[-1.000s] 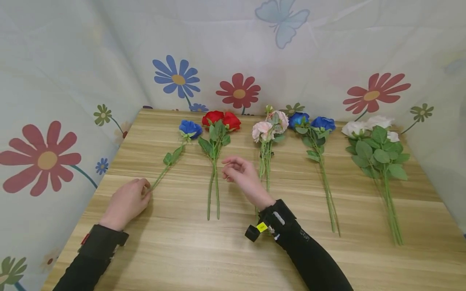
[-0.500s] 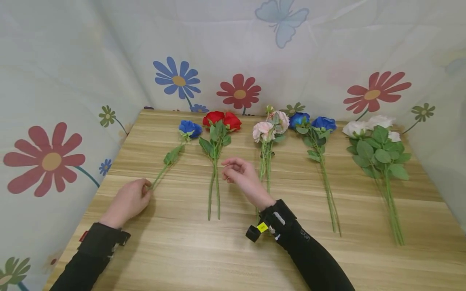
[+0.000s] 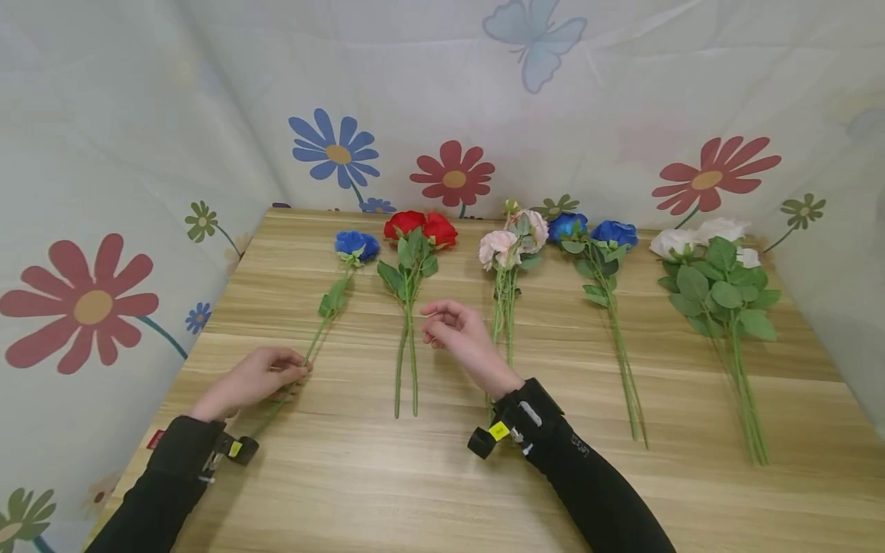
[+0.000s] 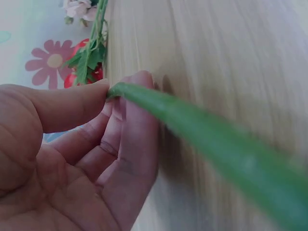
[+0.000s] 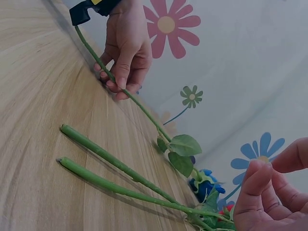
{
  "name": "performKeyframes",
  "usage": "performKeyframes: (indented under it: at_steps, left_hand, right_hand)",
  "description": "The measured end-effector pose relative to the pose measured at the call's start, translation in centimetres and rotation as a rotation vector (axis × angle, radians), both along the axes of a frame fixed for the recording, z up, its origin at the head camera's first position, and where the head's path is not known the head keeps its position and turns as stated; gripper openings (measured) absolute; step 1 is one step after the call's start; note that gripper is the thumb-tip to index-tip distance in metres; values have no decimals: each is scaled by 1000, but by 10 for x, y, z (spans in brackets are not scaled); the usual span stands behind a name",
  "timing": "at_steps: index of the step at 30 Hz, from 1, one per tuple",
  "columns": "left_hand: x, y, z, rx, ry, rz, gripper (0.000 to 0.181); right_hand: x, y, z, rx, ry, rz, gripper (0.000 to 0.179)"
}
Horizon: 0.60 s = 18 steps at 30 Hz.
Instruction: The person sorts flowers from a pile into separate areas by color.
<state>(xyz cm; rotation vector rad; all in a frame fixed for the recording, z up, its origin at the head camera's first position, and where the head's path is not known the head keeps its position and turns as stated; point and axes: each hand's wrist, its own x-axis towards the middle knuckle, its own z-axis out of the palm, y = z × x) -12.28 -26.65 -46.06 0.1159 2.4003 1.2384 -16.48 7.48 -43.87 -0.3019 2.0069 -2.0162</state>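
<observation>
My left hand (image 3: 259,378) pinches the green stem (image 4: 192,122) of a single blue rose (image 3: 356,245) between thumb and fingers, low over the left of the table. In the right wrist view the stem slants past that hand, with a pair of leaves (image 5: 184,153) partway up. My right hand (image 3: 465,339) hovers with loosely curled fingers and holds nothing. It lies between the two red roses (image 3: 420,228), whose bare stems (image 5: 115,187) point toward me, and the pink roses (image 3: 499,250), partly covering the pink ones' stems.
Farther right lie blue roses (image 3: 612,235) and white roses (image 3: 674,244), heads toward the back of the wooden table (image 3: 387,491). A light cloth (image 3: 594,146) printed with flowers and a butterfly hangs behind and along the sides.
My left hand has turned and moved slightly right, so the stem's lower end now shows below it. The blue rose's head has shifted a little left. The right hand stays put.
</observation>
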Motion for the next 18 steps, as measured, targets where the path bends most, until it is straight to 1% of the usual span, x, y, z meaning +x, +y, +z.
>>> performKeyframes:
  at_steps: [2, 4, 6, 11, 14, 18]
  left_hand:
    - [-1, 0, -1, 1, -16, 4, 30]
    - [-1, 1, -2, -4, -13, 13, 29]
    - [-1, 3, -3, -19, 7, 29, 29]
    - [-2, 9, -3, -18, 59, 70, 30]
    - [-2, 15, 0, -2, 90, 82, 32]
    - [-2, 25, 7, 37, 135, 74, 34]
  right_hand:
    - [0, 0, 0, 0, 3, 1, 30]
    - [0, 1, -1, -2, 4, 1, 30]
    - [-1, 1, -1, -2, 4, 1, 29]
    - [-1, 2, -3, 0, 0, 1, 29]
    - [-1, 2, -2, 3, 0, 0, 29]
    - [0, 5, 0, 8, 1, -7, 31]
